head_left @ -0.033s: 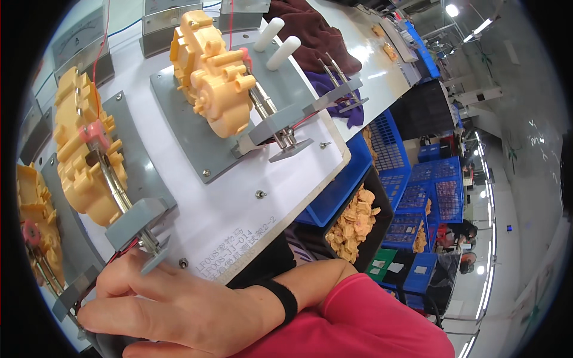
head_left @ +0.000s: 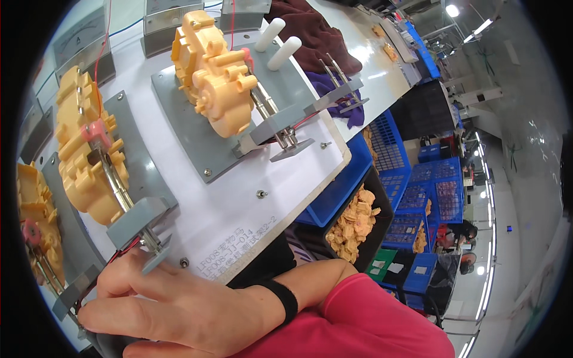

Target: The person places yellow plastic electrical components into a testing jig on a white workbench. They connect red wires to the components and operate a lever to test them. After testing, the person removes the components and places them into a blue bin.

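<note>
My right hand [head_left: 179, 313] reaches in from the lower right, back up and fingers bent. Its fingertips are at the metal end of the leftmost grey test fixture [head_left: 74, 295]; what they hold, if anything, is hidden. My left hand is out of view. Just above my knuckles is the middle fixture's grey bracket [head_left: 140, 216], whose metal pins run up to a pink piece [head_left: 96, 134] on a yellow plastic gearbox housing [head_left: 89, 173]. Farther right, another yellow housing [head_left: 221, 98] stands on a grey plate [head_left: 206, 158]. A third housing [head_left: 36, 200] shows partly at the left rim.
Meters [head_left: 83, 45] with red and blue wires line the back. Small toggle switches [head_left: 261, 194] stick up from the white board [head_left: 239, 209]. Two white pegs [head_left: 283, 52] stand by dark cloths [head_left: 313, 36]. Right of the bench are yellow parts [head_left: 355, 224] in a bin and blue crates [head_left: 412, 200].
</note>
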`<control>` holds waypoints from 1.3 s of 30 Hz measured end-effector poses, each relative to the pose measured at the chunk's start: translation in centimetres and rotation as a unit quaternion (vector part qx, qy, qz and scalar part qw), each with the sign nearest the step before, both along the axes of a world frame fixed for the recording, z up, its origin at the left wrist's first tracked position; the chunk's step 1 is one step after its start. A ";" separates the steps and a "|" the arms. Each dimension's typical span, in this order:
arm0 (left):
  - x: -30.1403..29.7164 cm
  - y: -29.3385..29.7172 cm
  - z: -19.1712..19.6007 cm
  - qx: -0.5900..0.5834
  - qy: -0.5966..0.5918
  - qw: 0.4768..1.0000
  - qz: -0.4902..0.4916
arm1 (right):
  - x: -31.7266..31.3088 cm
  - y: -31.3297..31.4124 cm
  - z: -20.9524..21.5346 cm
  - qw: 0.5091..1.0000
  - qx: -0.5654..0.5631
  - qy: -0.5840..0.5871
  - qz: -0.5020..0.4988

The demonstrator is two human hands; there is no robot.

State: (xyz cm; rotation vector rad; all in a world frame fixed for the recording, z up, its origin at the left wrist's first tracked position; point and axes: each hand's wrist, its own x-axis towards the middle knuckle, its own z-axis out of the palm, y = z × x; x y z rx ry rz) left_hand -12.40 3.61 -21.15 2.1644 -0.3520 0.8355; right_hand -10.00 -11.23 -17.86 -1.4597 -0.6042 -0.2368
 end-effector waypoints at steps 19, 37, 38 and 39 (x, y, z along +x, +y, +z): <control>0.7 -0.2 0.2 0.025 -0.104 0.994 -0.003 | -0.1 0.4 -0.1 0.999 -0.007 -0.018 -0.025; -0.5 0.4 1.1 0.012 0.073 0.997 -0.014 | 0.0 0.2 -0.1 0.999 -0.017 -0.029 -0.038; -0.5 0.4 0.9 0.010 0.092 0.996 -0.017 | 0.1 0.2 -0.2 0.998 -0.019 -0.030 -0.042; -0.8 0.3 1.3 0.009 0.110 0.994 -0.009 | 0.0 0.2 0.0 0.999 -0.018 -0.034 -0.037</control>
